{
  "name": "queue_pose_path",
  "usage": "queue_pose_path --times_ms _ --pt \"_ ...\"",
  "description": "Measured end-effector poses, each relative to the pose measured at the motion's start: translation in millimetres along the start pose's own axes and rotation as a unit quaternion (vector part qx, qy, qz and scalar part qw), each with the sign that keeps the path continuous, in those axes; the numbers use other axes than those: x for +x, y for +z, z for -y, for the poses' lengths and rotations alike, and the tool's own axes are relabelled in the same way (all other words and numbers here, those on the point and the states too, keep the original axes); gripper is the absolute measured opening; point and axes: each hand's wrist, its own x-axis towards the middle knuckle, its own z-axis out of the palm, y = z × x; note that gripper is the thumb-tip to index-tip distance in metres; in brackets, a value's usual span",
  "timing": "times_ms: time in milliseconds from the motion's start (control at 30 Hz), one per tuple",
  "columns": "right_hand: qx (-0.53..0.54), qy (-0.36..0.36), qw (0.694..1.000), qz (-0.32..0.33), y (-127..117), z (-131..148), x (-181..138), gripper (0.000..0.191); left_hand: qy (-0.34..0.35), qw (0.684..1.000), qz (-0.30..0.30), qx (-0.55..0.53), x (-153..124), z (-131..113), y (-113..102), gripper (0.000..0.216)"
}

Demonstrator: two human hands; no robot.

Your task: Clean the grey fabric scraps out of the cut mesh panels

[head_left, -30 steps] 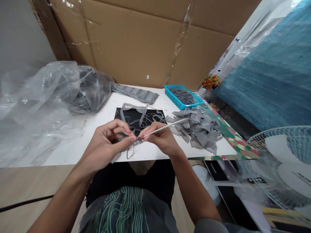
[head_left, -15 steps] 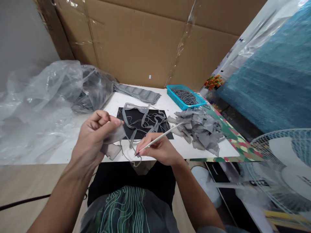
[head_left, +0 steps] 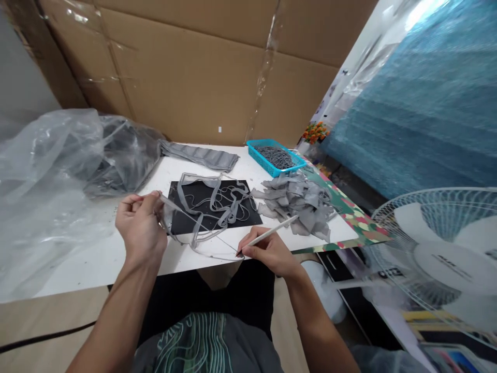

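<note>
My left hand [head_left: 140, 225] is closed, pinching sheer grey fabric [head_left: 167, 208] left of a black mat [head_left: 179, 224]. My right hand [head_left: 272, 253] grips a slim white pen-like tool [head_left: 276, 228] with a dark tip, close to the table's front edge. A thin grey strand [head_left: 215, 236] runs taut from the left fingers to the right fingertips by the tool's tip. Loops of narrow grey fabric strip [head_left: 214, 199] and cord lie tangled over the mat. Whether the right fingers also pinch the strand cannot be made out.
Right of the mat lies a heap of grey fabric scraps [head_left: 306, 199]. Behind it stands a blue basket [head_left: 267, 167] of dark cords. Folded grey fabric [head_left: 202, 156] lies at the back, a plastic bag [head_left: 120, 155] at left. A fan [head_left: 438, 259] stands at right.
My hands have moved farther apart, and the strand between them is drawn longer. The fabric at my left hand has bunched closer to the fingers. The camera view has shifted.
</note>
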Motion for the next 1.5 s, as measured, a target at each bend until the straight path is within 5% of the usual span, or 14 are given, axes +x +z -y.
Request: queue_pose_path --times_ms 300,500,633,800,1000,1233,1500 --pt "-0.008 0.017 1.0 -0.022 -10.2 -8.0 3.2 0.035 0.1 0.992 0.055 0.055 -1.0 2.7 -3.3 0.039" --pt "-0.015 -0.123 0.977 -0.173 18.8 -3.9 30.9 0.031 0.077 0.961 0.214 0.155 -42.3 -0.6 10.0 0.037" --pt "0.026 -0.086 0.994 -0.06 47.6 -3.5 28.2 0.027 0.106 0.942 0.26 0.184 -50.5 -12.2 13.5 0.033" --pt "0.118 -0.037 0.992 -0.021 75.8 -16.1 22.4 0.024 0.113 0.931 0.277 0.21 -47.7 -26.1 8.1 0.029" --pt "0.088 -0.071 0.989 -0.1 84.3 -16.3 27.3 0.025 0.059 0.931 0.302 0.195 -47.5 -33.4 5.5 0.035" --pt "0.245 -0.063 0.967 -0.03 94.4 -20.2 35.7 0.028 0.008 0.922 0.341 0.182 -47.8 -39.8 5.1 0.035" --pt "0.309 -0.036 0.95 -0.033 102.5 -28.5 36.6 0.038 0.067 0.912 0.323 0.243 -50.0 -43.8 2.1 0.027"
